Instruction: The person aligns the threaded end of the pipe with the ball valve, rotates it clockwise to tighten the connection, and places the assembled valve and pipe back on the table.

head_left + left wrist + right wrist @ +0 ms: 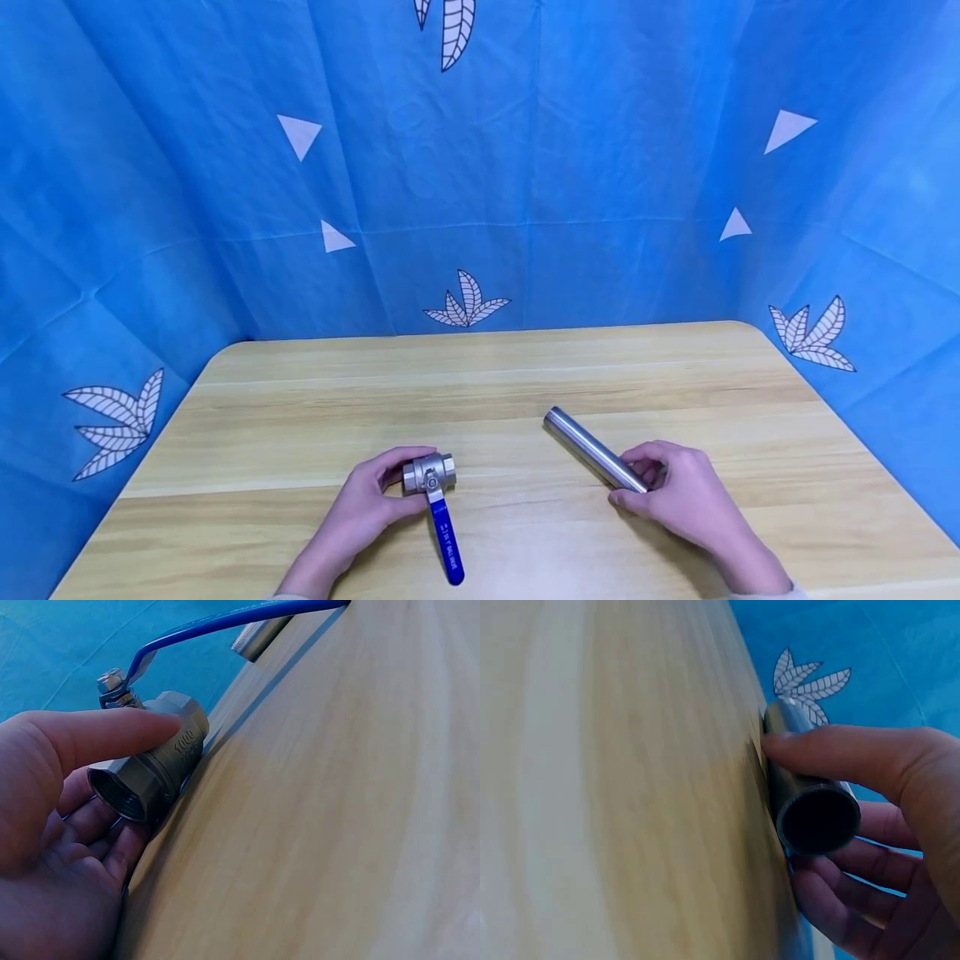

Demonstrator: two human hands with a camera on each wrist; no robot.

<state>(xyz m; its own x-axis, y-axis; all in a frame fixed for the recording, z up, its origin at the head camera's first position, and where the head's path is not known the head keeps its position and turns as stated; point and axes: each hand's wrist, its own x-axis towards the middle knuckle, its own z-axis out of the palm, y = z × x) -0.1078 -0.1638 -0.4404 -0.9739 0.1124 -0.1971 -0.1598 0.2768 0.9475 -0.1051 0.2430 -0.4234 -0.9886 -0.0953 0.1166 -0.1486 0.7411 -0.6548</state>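
Note:
On the left, a steel ball valve [439,472] with a long blue lever handle [447,542] sits on the wooden table. My left hand [367,506] holds the valve body from its left side, thumb on the near side and fingers around the far side. The left wrist view shows the valve's threaded opening [120,796] facing the palm. To the right, a shiny steel pipe [588,443] points away toward the far left. My right hand [678,492] grips its near end between thumb and fingers. The right wrist view shows the pipe's hollow end [819,820].
The light wooden table [465,375] has rounded far corners. A blue cloth [450,183] printed with white leaves and triangles hangs behind it and along both sides. A stretch of tabletop separates the valve from the pipe.

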